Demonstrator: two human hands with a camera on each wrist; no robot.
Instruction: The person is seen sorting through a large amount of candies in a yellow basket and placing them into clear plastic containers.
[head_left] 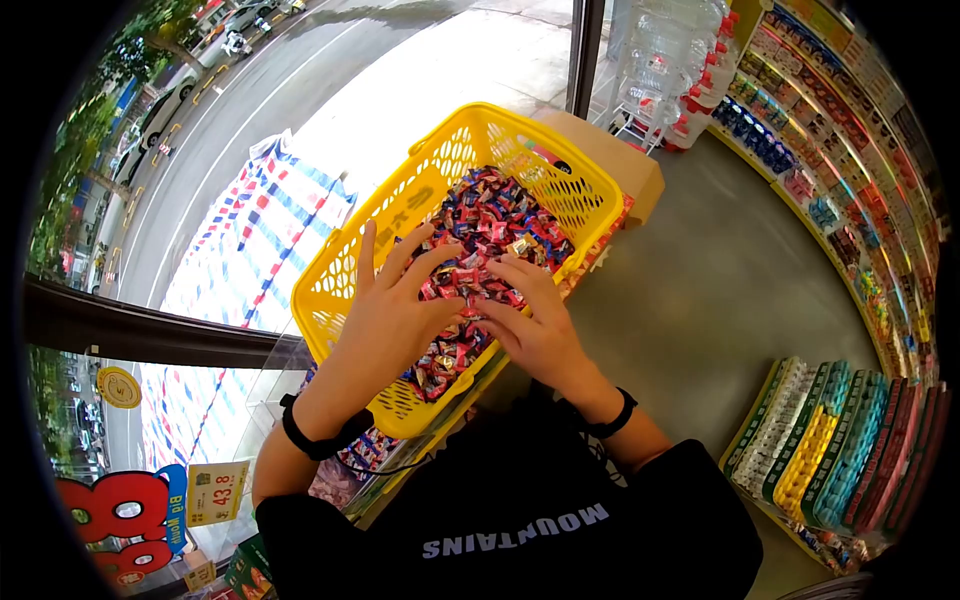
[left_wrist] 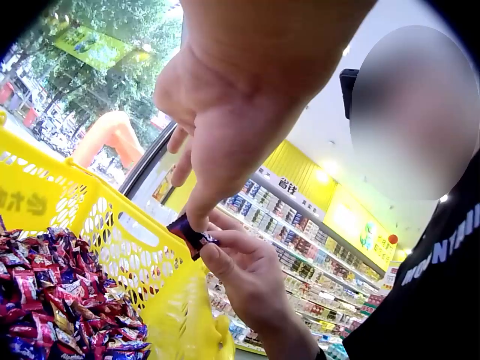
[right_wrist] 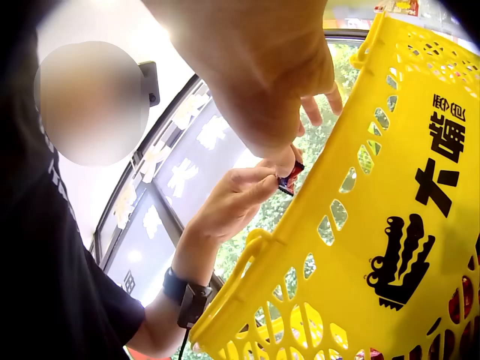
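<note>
Both hands are over a yellow basket of small wrapped candies. Between the fingertips is one dark, shiny wrapped candy, also visible in the right wrist view as a dark and red piece. The left hand pinches one side of it, its other fingers spread and raised. From the other side the right hand pinches it with thumb and fingers; in the left wrist view this hand is below the left one. Whether the wrapper is torn cannot be told.
A cardboard box touches the basket's far right side. Stacked, colourful packages stand at the lower right, and stocked shelves curve along the right. Left are a window frame and a price sign. Water bottles stand beyond.
</note>
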